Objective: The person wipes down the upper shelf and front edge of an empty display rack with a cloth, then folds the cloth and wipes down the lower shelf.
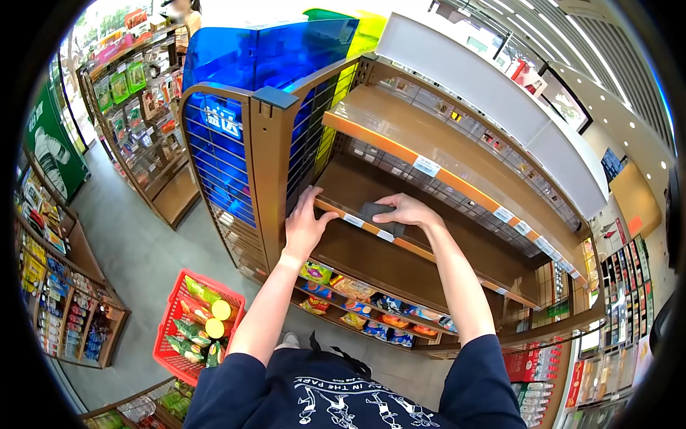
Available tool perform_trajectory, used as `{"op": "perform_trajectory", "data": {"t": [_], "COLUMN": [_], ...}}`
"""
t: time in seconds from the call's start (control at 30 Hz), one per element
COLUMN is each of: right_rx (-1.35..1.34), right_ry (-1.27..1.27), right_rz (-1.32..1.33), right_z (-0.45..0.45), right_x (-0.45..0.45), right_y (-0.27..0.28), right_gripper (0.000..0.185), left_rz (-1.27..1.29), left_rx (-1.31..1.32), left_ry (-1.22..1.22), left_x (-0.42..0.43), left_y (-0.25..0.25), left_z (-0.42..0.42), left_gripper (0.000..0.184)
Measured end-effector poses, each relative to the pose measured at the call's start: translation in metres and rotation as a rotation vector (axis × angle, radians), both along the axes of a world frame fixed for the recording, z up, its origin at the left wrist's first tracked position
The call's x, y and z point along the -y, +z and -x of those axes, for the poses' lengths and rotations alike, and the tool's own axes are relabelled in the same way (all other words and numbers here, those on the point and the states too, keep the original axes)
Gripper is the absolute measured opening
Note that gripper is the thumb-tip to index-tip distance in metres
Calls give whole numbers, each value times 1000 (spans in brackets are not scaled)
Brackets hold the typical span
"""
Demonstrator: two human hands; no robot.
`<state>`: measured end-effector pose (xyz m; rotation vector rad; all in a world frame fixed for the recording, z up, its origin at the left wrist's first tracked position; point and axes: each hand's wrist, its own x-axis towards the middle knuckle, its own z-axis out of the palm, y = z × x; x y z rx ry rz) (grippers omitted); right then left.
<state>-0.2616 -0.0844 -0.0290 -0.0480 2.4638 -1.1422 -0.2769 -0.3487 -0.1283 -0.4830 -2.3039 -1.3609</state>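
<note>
My right hand (410, 212) grips a dark grey cloth (369, 212) at the front edge of a brown shelf (436, 229). The cloth lies against the shelf's orange label strip, beside white price tags (353, 220). Further left, my left hand (306, 224) rests on the same front edge near the rack's end post, thumb and fingers apart, with nothing held in it. Above both hands runs another brown shelf (429, 132) with an orange edge and price tags.
Bagged snacks (355, 288) fill the lower shelves. A red basket (170, 318) with packets and yellow-lidded tubs stands on the floor at lower left. Blue panels (229, 157) cover the rack's end. Another display rack (143, 107) and a person (187, 21) are at upper left.
</note>
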Motion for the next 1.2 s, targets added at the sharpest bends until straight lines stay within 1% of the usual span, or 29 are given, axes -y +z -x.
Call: {"op": "perform_trajectory", "data": {"t": [0.2, 0.27, 0.33, 0.4, 0.47, 0.5, 0.57, 0.6, 0.67, 0.7, 0.73, 0.8, 1.03, 1.1, 1.2], "right_rx": [-36, 31, 36, -43, -68, -90, -74, -54, -37, -23, -21, -142, -117, -134, -102], "right_ry": [18, 1, -12, 2, 7, 22, -7, -22, -56, -82, -88, -35, -60, -65, -81], "right_rz": [29, 15, 6, -19, -47, -78, -91, -110, -87, -66, -70, -131, -58, -58, -24], "right_z": [-2, -7, -8, -6, -6, -6, -5, -5, -9, -10, -10, -10, -16, -16, -19], "right_x": [-4, -1, -1, -2, -1, 0, 3, 4, 7, 8, 6, 3, 2, 2, 3], "right_y": [-4, 7, 6, 0, 0, 0, 0, 0, 2, 3, 0, -6, -4, -7, -3], "right_gripper": [47, 47, 48, 47, 47, 47, 49, 50, 50, 49, 49, 49, 51, 49, 47], "left_rz": [19, 13, 19, 20, 108, 112, 268, 299, 395, 396, 399, 421, 429, 459, 453], "left_rx": [46, 60, 49, 34, 98, 95, -143, -158, -273, -316, -295, -215, -263, -305, -293], "left_ry": [8, -4, -14, -22, 24, 13, 91, 57, -2, -53, -94, -126, -74, -65, -62], "left_x": [1, 2, 2, 1, -1, -4, -10, -17, -32, -39, -46, -59, -59, -57, -58], "left_y": [5, 5, 4, 5, 12, 11, 10, 9, 13, 14, 16, 13, 8, 5, 5], "left_z": [-3, -2, -2, -4, -10, -12, -17, -20, -30, -33, -38, -43, -45, -43, -43], "left_gripper": [66, 64, 64, 65, 72, 72, 79, 82, 81, 82, 84, 85, 79, 77, 77]}}
